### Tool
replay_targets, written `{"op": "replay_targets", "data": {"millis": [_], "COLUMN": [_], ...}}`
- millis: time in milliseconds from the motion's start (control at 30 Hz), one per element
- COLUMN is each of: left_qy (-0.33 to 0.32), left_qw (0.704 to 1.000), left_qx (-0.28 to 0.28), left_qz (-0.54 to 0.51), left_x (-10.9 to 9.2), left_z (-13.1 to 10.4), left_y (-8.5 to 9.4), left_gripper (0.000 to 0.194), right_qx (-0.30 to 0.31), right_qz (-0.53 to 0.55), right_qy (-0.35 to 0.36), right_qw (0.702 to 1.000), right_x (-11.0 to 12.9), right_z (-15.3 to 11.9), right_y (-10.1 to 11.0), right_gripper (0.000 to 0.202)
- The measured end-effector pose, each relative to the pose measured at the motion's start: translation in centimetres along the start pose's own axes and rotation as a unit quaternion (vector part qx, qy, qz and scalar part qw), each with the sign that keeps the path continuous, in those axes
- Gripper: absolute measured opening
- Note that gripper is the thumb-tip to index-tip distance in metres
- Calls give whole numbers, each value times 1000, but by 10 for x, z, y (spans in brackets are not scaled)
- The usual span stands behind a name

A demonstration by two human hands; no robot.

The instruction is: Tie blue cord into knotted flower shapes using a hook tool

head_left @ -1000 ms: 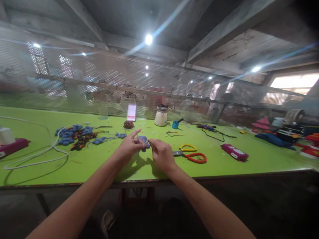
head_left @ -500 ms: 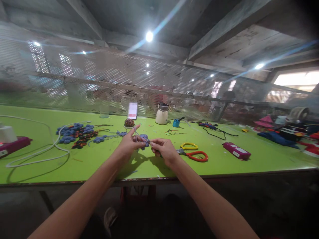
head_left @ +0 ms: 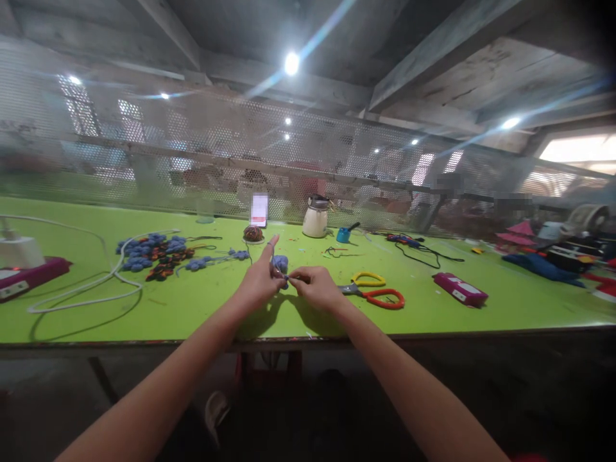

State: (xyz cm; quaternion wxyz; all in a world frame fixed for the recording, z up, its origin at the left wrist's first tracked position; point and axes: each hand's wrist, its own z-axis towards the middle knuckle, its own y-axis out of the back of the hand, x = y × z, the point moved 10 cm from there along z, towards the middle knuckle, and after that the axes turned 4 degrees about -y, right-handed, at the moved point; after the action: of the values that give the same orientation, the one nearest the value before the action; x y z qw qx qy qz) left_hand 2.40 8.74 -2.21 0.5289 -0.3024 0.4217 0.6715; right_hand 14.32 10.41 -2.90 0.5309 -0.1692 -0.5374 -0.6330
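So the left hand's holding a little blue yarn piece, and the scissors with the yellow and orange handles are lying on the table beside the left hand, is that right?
Not quite: the scissors lie beside the right hand, as the head view shows. The left hand is indeed holding the blue yarn piece.

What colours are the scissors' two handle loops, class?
Yellow loop and orange-red loop; best seen in the head view.

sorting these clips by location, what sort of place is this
Probably a craft workshop: blue yarn flowers, a ball of yarn and large scissors are on a long green table.
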Motion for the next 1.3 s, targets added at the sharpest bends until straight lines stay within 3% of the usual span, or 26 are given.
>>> {"op": "replay_targets", "data": {"millis": [100, 200, 300, 367, 567, 700, 800, 900, 1033, 1167, 1300], "left_qy": [-46, -103, -164, -173, -103, -35, 0, 47, 103, 121, 113], "left_qw": [995, 989, 979, 978, 994, 993, 987, 988, 987, 989, 993], "left_qx": [-52, -55, -48, -40, 16, 15, -17, -41, -27, -27, -23], "left_qz": [66, 95, 107, 105, 26, -112, -160, -142, -118, -85, -30], "left_x": [-14, -27, -37, -38, -24, -10, 3, 19, 37, 44, 41], "left_z": [-4, -8, -12, -12, -5, 0, 5, 7, 7, 14, 36], "left_y": [3, -4, -11, -13, -18, -12, -2, 4, 6, 19, 33], "left_gripper": [85, 79, 73, 73, 77, 84, 89, 85, 80, 64, 49], "right_qx": [-3, -4, -8, -22, -58, -75, -85, -106, -142, -161, -182], "right_qz": [110, 209, 314, 332, 359, 369, 374, 379, 382, 412, 468], "right_qy": [-89, -110, -129, -124, -101, -83, -62, -35, -3, 6, -2], "right_qw": [990, 972, 940, 935, 926, 922, 921, 918, 913, 897, 865], "right_x": [-19, -23, -27, -27, -24, -21, -17, -13, -11, -15, -20], "right_z": [4, 4, 3, 3, 1, -2, -4, -5, -5, -2, 10], "right_y": [-5, -11, -13, -11, 1, 6, 9, 15, 31, 55, 83], "right_gripper": [21, 38, 40, 39, 35, 32, 30, 29, 25, 24, 22]}}
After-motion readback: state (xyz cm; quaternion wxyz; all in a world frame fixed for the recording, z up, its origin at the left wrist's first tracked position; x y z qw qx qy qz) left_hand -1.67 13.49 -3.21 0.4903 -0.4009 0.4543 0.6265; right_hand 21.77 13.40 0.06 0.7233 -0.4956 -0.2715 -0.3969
